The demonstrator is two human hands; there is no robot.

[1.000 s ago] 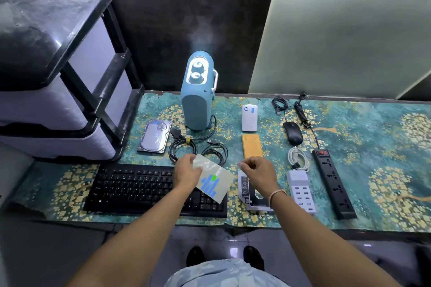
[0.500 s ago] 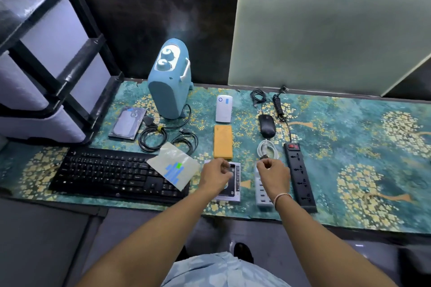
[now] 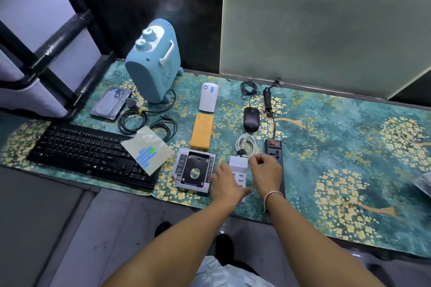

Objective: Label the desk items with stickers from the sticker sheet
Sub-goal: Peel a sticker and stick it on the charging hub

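Charger, white multi-port block near the desk's front edge, between drive caddy and power strip; sticker sheet lies on the keyboard's right end. Left hand rests flat-fingered on the charger; right hand pinches something small, presumably a sticker, over its far end. Best practice: steady the block, lay the sticker flat, smooth outward.

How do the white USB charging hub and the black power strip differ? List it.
The white USB charging hub is pale and short; the black power strip is dark and longer. The hub lies partly under both hands, left hand resting flat on it, right hand with fingers pinched above its far end; the strip lies beside the right hand. The strip shows a red switch; the hub shows rows of ports. Both lie flat, side by side, lengthwise.
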